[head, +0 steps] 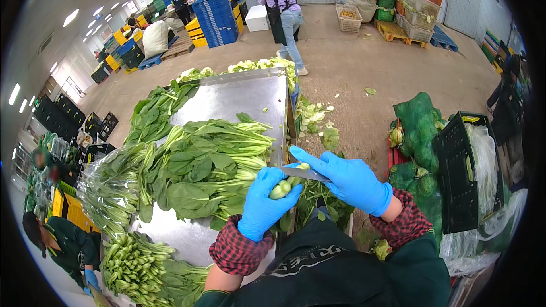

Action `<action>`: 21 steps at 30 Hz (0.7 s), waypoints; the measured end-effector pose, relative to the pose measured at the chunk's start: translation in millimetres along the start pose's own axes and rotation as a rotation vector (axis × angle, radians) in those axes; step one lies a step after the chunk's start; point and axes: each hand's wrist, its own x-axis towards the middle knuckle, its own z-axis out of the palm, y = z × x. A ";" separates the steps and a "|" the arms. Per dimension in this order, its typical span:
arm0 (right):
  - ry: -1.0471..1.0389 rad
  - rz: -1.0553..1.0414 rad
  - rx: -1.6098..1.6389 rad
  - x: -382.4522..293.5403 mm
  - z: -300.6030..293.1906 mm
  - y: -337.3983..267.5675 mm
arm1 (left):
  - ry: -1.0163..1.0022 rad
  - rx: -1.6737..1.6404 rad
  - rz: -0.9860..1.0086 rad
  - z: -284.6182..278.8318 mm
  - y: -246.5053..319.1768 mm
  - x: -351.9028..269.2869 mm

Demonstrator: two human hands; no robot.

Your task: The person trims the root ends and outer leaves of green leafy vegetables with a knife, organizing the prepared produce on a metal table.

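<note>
My left hand [268, 204], in a blue glove, grips a leafy green vegetable by its pale stem end [281, 188]. The leaves of that plant are mostly hidden below the hand. In my right hand [354, 181], also gloved in blue, is a knife, its blade [305, 173] lying across the stem end. The right index finger stretches out above the blade. Just left of my hands, a large heap of leafy greens [204, 157] covers part of the steel table [230, 94], stems facing right.
Trimmed leaves [315, 211] lie below my hands by the table's right edge. On the right stand green net sacks [420, 136] and a black crate [460, 179] with plastic film. Bagged greens [115, 183] rest at left. A co-worker [64, 243] bends at lower left; another person [281, 8] is beyond the table.
</note>
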 end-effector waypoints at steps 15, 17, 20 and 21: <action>0.078 0.200 0.752 60.9 54.5 24.9 | -0.153 -0.426 -0.630 -13.0 -27.5 32.5; -0.002 0.142 0.724 81.5 62.2 35.9 | -0.128 -0.378 -0.668 -23.2 -37.4 36.7; -0.302 0.251 0.929 110.2 64.2 49.9 | -0.124 -0.656 -0.727 -36.0 -70.4 33.8; -0.406 0.343 0.997 114.6 56.9 50.9 | -0.122 -0.757 -0.738 -41.3 -73.6 34.8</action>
